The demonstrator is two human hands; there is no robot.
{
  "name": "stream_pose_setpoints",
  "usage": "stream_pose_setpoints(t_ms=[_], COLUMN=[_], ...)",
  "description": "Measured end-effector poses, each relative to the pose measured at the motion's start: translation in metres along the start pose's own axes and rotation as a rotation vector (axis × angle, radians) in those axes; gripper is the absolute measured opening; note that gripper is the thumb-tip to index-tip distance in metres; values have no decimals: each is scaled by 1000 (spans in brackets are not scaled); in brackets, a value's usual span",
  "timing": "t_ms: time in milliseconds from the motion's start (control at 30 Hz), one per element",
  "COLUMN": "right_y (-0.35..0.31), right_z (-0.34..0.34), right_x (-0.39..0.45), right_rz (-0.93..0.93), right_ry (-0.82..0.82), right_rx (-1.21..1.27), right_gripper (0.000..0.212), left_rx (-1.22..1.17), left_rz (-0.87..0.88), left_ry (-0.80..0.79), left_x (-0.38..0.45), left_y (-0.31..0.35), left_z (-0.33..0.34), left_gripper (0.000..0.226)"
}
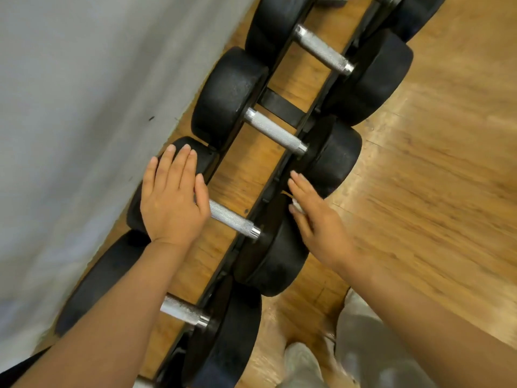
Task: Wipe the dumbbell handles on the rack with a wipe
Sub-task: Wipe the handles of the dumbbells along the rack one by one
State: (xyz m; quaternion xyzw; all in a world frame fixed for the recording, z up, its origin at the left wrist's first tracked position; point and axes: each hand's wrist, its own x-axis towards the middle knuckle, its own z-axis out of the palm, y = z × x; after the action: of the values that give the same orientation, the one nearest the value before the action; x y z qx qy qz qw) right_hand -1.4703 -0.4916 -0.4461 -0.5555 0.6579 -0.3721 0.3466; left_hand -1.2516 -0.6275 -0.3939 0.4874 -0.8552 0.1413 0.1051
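Several black dumbbells with knurled steel handles lie side by side on a low black rack (282,104). My left hand (172,197) rests flat, fingers straight, on the far head of one dumbbell, its thumb beside that dumbbell's handle (232,218). My right hand (316,219) hovers over the near head (277,264) of the same dumbbell, fingers extended. A small white wipe (298,208) shows at its thumb, pinched against the palm and mostly hidden. Other handles lie farther along (275,133), (321,49) and nearer (183,309).
A grey wall (84,107) runs close behind the rack on the left. Wooden floor (433,191) spreads to the right. My grey trouser leg (363,345) and shoe (302,365) stand right beside the rack's near side.
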Motion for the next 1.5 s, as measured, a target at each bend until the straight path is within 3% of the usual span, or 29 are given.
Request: stream_pose_setpoints(t_ms=[100,333,433,533,667,800,967,1167,1367,1500], right_y=[-7,5,3,-2,-3,5,23,-7,25,14], right_z=[17,22,20,27,31,24,20,26,18,25], right_x=[-30,-66,-60,-49,-34,-32,-66,-12,-57,-45], right_rz=[-33,-208,-153,-153,-172,-222,-211,-191,-222,-173], right_ry=[-92,6,-38,-85,-96,-142,-147,-191,-170,-149], right_rx=[-47,-14,6,-233,-342,-267,-263,-331,-221,-292], right_gripper=[59,49,59,55,57,53,64,72,64,64], left_rx=[-14,-33,-31,-17,1,12,3,-14,-34,-33], left_rz=[-7,-9,-1,-6,-6,-20,-24,-24,-20,-15], left_ry=[13,57,61,52,61,94,92,77,96,97], left_x=[1,0,0,1,1,1,1,1,2,2], left_y=[1,0,-1,-2,-3,-1,-1,-1,-2,-2], left_z=[-2,1,3,4,8,9,8,6,8,6], left_gripper=[46,45,46,49,52,53,52,50,52,50])
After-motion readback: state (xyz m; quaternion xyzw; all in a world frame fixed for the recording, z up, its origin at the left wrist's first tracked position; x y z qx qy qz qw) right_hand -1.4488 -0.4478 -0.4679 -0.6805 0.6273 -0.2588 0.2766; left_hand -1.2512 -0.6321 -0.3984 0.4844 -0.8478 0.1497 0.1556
